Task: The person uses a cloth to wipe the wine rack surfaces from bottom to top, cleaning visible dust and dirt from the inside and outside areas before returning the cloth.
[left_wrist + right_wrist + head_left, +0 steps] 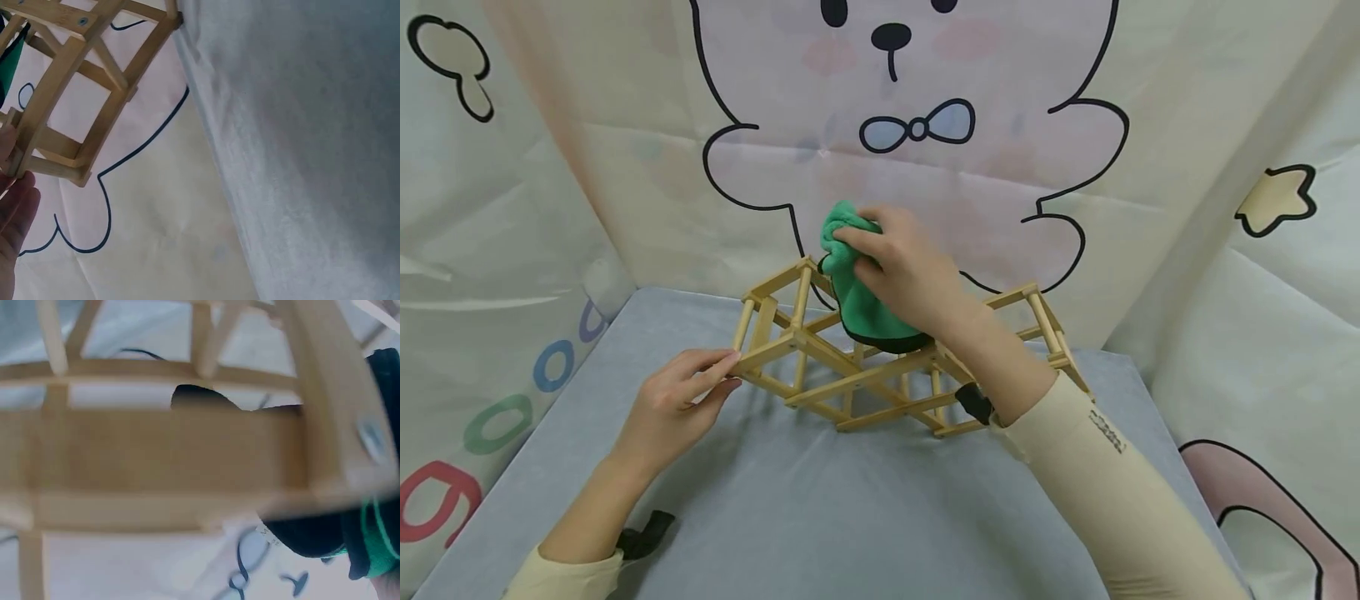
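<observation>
A light wooden slatted rack (859, 379) with several joined frames stands across the middle of the table. My left hand (681, 400) pinches its left end between thumb and fingers; in the left wrist view the fingers (19, 215) sit at the corner of the wooden frame (56, 94). Above the rack's middle, my right hand (910, 267) grips a bunched green cloth (865, 304) with a black edge, which hangs down against the slats. A blurred wooden slat (156, 450) fills much of the right wrist view, with the cloth's dark side (306, 537) behind it.
A grey-blue cloth (820, 517) covers the table. Behind it hangs a pale backdrop (1000, 183) with a cartoon bear, and printed sheets (497, 275) close off both sides. Black straps (647, 533) circle the wrists.
</observation>
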A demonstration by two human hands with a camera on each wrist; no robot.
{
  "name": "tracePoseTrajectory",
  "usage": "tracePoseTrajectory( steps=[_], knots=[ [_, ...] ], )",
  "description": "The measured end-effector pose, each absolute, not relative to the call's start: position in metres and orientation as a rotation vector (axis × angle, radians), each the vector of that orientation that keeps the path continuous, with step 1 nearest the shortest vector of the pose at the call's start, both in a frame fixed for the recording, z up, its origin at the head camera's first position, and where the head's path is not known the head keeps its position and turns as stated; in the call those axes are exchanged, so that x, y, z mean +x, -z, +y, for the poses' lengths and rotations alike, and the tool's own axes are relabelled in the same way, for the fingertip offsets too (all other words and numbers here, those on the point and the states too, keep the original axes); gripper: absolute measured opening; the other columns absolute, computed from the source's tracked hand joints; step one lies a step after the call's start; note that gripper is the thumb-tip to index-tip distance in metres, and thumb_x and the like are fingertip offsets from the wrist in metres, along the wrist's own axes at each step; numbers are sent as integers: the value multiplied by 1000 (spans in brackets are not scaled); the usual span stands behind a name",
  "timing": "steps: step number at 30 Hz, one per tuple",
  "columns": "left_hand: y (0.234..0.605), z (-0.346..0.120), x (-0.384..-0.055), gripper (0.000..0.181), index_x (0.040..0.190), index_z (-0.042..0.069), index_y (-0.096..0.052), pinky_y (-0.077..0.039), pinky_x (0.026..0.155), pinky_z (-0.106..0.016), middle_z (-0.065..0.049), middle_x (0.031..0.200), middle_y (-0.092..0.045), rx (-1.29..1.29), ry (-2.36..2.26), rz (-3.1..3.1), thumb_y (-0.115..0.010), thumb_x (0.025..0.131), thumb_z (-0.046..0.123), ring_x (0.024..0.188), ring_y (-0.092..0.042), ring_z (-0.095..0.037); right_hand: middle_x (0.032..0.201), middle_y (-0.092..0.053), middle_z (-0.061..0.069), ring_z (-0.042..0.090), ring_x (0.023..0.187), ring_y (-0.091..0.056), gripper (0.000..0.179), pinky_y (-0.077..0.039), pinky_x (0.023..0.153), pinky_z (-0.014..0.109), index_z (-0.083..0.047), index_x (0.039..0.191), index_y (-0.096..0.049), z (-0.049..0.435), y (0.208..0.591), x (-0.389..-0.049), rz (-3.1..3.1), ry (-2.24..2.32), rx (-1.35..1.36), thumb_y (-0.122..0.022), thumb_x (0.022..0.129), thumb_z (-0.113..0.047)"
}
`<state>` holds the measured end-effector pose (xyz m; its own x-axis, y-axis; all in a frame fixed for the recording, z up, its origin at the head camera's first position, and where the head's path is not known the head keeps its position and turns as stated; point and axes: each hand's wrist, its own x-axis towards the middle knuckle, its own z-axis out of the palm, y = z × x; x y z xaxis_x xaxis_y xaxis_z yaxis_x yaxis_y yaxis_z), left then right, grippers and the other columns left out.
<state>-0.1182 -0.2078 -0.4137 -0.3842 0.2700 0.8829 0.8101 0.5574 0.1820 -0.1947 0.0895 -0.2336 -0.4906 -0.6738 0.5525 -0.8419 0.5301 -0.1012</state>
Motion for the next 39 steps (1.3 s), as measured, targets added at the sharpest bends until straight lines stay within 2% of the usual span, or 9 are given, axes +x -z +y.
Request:
tracePoseTrajectory(
  steps=[5, 11, 14, 18, 23, 28, 33, 35, 39],
  knots=[
    [406, -205, -115, 46, 116, -1, -79, -59, 73, -36, -15, 106, -75, -832, 783, -1974, -60, 108, 40, 91, -72, -32, 123, -64, 28, 43, 114, -62, 27, -55, 98, 48, 2, 119, -76, 110, 210, -190, -2159, -549, 1233, -67, 94, 9],
    [385, -189, -114, 40, 119, 1, -78, -57, 71, -50, -19, 114, -74, -795, 745, -1899, -65, 103, 35, 91, -71, -37, 124, -66, 28, 42, 113, -65, 27, -60, 86, 53, 1, 118, -77, 143, 188, -180, -2113, -464, 1110, -67, 93, 7],
    [369, -177, -115, 38, 119, 1, -78, -59, 71, -53, -20, 115, -74, -803, 710, -1856, -66, 101, 32, 89, -72, -39, 123, -66, 29, 43, 112, -65, 27, -59, 87, 53, 2, 118, -77, 164, 179, -174, -2106, -409, 1068, -67, 94, 7],
    [350, -160, -117, 38, 118, 0, -77, -61, 74, -58, -21, 116, -74, -839, 647, -1826, -65, 100, 31, 90, -72, -41, 121, -66, 30, 44, 110, -65, 24, -57, 93, 37, 5, 118, -77, 192, 170, -169, -2082, -365, 1005, -68, 95, 6],
    [333, -141, -119, 36, 117, 0, -77, -61, 77, -59, -21, 116, -74, -862, 597, -1801, -70, 92, 23, 96, -71, -41, 119, -69, 27, 41, 108, -66, 26, -44, 92, 12, 4, 114, -79, 221, 168, -166, -2067, -469, 872, -69, 91, 11],
    [325, -115, -121, 45, 122, 1, -75, -60, 82, -57, -20, 121, -73, -900, 587, -1822, -79, 81, 18, 105, -69, -41, 119, -68, 28, 41, 107, -63, 28, -38, 88, 6, 4, 112, -79, 256, 172, -160, -2107, -488, 747, -68, 87, 14],
    [318, -80, -123, 47, 126, 2, -73, -58, 99, -52, -20, 129, -70, -963, 592, -1863, -82, 83, 19, 116, -67, -39, 120, -68, 29, 43, 106, -60, 29, -34, 90, 4, 5, 113, -78, 291, 180, -152, -2181, -428, 612, -68, 87, 13],
    [318, -68, -124, 48, 126, 3, -73, -56, 103, -50, -19, 131, -70, -979, 580, -1870, -84, 82, 20, 118, -66, -38, 120, -69, 29, 40, 106, -60, 30, -32, 89, 4, 4, 113, -79, 303, 186, -149, -2198, -428, 559, -68, 87, 13],
    [319, -48, -128, 48, 127, 6, -73, -54, 107, -48, -19, 134, -68, -993, 570, -1900, -84, 83, 20, 121, -65, -37, 117, -68, 31, 6, 108, -56, 30, -31, 87, 5, 6, 113, -78, 327, 201, -146, -2217, -424, 534, -67, 86, 13]
  ],
)
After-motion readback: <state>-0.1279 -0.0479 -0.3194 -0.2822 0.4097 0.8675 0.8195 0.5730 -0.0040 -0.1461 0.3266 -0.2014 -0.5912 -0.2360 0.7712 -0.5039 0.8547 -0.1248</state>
